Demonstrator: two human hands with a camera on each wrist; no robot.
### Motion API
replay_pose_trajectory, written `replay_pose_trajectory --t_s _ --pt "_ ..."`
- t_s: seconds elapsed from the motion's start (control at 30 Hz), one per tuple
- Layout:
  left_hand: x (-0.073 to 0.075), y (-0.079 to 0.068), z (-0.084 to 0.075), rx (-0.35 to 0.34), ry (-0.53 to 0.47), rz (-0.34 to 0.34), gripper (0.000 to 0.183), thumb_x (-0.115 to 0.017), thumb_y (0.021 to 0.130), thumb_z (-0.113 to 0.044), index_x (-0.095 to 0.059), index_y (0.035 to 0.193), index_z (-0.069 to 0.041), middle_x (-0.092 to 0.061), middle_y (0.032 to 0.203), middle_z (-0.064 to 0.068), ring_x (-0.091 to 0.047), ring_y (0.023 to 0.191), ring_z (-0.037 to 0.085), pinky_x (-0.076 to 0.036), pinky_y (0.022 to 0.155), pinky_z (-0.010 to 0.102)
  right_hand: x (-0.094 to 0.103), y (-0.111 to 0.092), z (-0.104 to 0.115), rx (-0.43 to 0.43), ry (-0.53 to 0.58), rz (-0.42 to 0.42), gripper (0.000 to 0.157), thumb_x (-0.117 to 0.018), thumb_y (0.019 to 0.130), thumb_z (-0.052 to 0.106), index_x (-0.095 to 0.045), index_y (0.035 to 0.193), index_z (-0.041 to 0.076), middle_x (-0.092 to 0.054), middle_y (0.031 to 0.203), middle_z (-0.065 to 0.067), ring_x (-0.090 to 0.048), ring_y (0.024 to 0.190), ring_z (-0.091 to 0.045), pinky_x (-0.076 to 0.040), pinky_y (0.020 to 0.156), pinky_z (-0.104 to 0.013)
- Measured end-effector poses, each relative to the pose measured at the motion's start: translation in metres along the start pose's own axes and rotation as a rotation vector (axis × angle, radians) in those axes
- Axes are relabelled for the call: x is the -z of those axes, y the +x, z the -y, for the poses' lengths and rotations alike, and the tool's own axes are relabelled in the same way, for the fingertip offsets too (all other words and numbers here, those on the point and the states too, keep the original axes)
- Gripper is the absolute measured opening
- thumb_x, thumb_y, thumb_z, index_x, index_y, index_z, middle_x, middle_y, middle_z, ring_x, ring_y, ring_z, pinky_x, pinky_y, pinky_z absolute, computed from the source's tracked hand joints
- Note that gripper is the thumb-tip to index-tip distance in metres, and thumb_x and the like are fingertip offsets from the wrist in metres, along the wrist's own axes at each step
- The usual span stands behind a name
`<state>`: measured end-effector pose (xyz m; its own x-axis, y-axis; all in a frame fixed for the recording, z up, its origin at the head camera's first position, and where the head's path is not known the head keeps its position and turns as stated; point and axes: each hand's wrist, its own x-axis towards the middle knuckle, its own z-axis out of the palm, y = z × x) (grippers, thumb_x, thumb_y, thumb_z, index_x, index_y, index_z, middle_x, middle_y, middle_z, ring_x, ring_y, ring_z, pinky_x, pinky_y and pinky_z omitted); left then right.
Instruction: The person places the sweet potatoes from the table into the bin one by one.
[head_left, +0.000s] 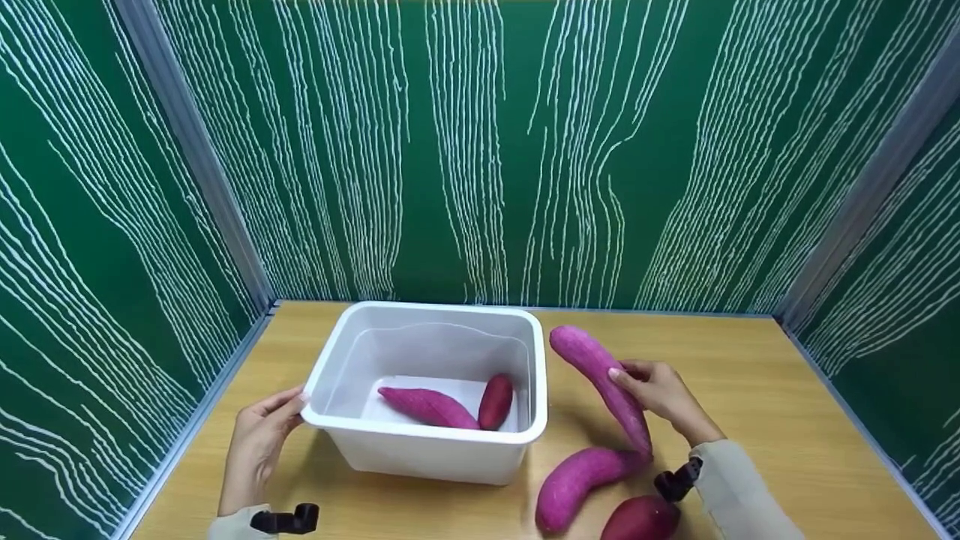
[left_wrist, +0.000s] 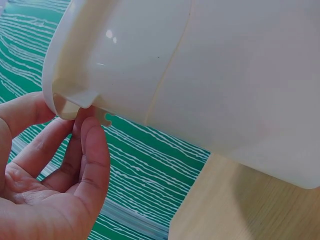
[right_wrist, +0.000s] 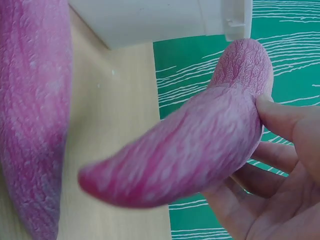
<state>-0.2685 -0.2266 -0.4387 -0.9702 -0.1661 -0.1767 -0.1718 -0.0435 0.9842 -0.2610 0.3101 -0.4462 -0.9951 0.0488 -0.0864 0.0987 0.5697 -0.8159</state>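
A white plastic bin [head_left: 435,454] stands on the table with a slender purple sweet potato [head_left: 429,407] and a short dark red one [head_left: 496,403] lying in it. My left hand [head_left: 259,442] grips the bin's rim at its left side, thumb and fingertips at the lip [left_wrist: 67,107]. To the right of the bin, my right hand [head_left: 664,394] holds a long curved purple sweet potato [head_left: 592,364] between thumb and fingers. It is raised at a slant, its lower end overlapping another curved sweet potato [head_left: 577,484] in the head view; whether they touch I cannot tell.
A dark red sweet potato [head_left: 637,519] lies at the table's near edge, partly out of frame. Green panels with white wavy lines [head_left: 480,150] enclose the wooden table [head_left: 750,390] at the back and sides, with grey metal posts [head_left: 199,150] at the corners.
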Motion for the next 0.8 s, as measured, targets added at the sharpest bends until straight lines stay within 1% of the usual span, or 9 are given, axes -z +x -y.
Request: replay_pose_trajectory --t_s 0.1,0.2,0.33,0.4,0.5,0.63,0.7,0.77,0.8 --pt "0.000 0.000 0.000 -0.003 -0.012 -0.002 0.038 -0.069 0.089 -0.015 -0.062 0.123 0.001 -0.068 0.103 -0.007 -0.063 0.091 0.005 -0.054 0.082 0.019 0.002 0.000 0.005 -0.007 0.024 0.000 0.065 -0.059 0.093 0.045 -0.052 0.133 -0.005 -0.063 0.118 -0.023 -0.063 0.086 -0.014 -0.057 0.070 -0.029" --pt "-0.001 0.000 0.001 -0.016 -0.042 -0.004 0.030 -0.068 0.089 -0.011 -0.067 0.117 -0.001 -0.068 0.097 -0.008 -0.064 0.089 0.006 -0.055 0.081 0.020 0.004 0.001 0.010 -0.005 0.046 -0.002 0.065 -0.059 0.092 0.046 -0.053 0.132 -0.006 -0.063 0.119 -0.023 -0.064 0.085 -0.014 -0.058 0.070 -0.030" --pt "-0.001 0.000 0.001 -0.036 -0.092 0.000 0.016 -0.068 0.088 -0.006 -0.074 0.103 -0.009 -0.069 0.091 -0.009 -0.065 0.086 0.008 -0.056 0.079 0.022 0.006 0.002 0.017 -0.001 0.058 -0.004 0.066 -0.059 0.092 0.046 -0.053 0.131 -0.006 -0.064 0.117 -0.024 -0.065 0.084 -0.013 -0.059 0.070 -0.032" --pt "-0.001 0.000 0.002 -0.037 -0.100 0.000 0.013 -0.068 0.088 -0.006 -0.075 0.096 -0.013 -0.069 0.090 -0.010 -0.065 0.085 0.007 -0.056 0.079 0.022 0.008 0.003 0.022 0.000 0.057 0.000 0.067 -0.059 0.092 0.047 -0.053 0.132 -0.007 -0.063 0.117 -0.024 -0.065 0.085 -0.013 -0.060 0.071 -0.032" --pt "-0.001 0.000 0.002 -0.033 -0.098 -0.001 0.013 -0.068 0.087 -0.006 -0.075 0.095 -0.014 -0.069 0.089 -0.010 -0.065 0.085 0.007 -0.056 0.080 0.022 0.009 0.003 0.029 -0.002 0.062 0.002 0.067 -0.060 0.092 0.047 -0.054 0.131 -0.007 -0.064 0.116 -0.023 -0.065 0.086 -0.013 -0.060 0.071 -0.032" --pt "-0.001 0.001 0.002 -0.025 -0.083 -0.003 0.014 -0.068 0.088 -0.006 -0.074 0.098 -0.015 -0.069 0.090 -0.010 -0.065 0.086 0.006 -0.056 0.080 0.022 0.011 0.004 0.039 0.003 0.071 0.008 0.066 -0.060 0.091 0.048 -0.055 0.130 -0.005 -0.065 0.114 -0.021 -0.065 0.088 -0.014 -0.060 0.071 -0.033" --pt "-0.001 0.001 0.002 -0.022 -0.079 -0.005 0.014 -0.069 0.087 -0.007 -0.074 0.095 -0.017 -0.069 0.090 -0.011 -0.065 0.086 0.006 -0.056 0.081 0.022 0.012 0.004 0.044 0.003 0.077 0.009 0.067 -0.061 0.091 0.048 -0.055 0.130 -0.006 -0.066 0.114 -0.020 -0.065 0.088 -0.014 -0.060 0.071 -0.033" --pt "-0.001 0.001 0.001 -0.027 -0.078 -0.004 0.014 -0.068 0.088 -0.007 -0.075 0.096 -0.016 -0.069 0.091 -0.010 -0.065 0.086 0.006 -0.056 0.081 0.022 0.012 0.005 0.048 0.009 0.086 0.011 0.067 -0.061 0.091 0.048 -0.055 0.129 -0.006 -0.066 0.114 -0.021 -0.066 0.088 -0.015 -0.060 0.071 -0.033" --pt "-0.002 0.001 0.001 -0.027 -0.078 -0.004 0.014 -0.069 0.088 -0.007 -0.074 0.094 -0.017 -0.069 0.090 -0.010 -0.066 0.086 0.006 -0.056 0.081 0.022 0.012 0.005 0.051 0.011 0.092 0.013 0.067 -0.061 0.090 0.048 -0.055 0.129 -0.007 -0.066 0.114 -0.021 -0.066 0.088 -0.015 -0.060 0.071 -0.034"
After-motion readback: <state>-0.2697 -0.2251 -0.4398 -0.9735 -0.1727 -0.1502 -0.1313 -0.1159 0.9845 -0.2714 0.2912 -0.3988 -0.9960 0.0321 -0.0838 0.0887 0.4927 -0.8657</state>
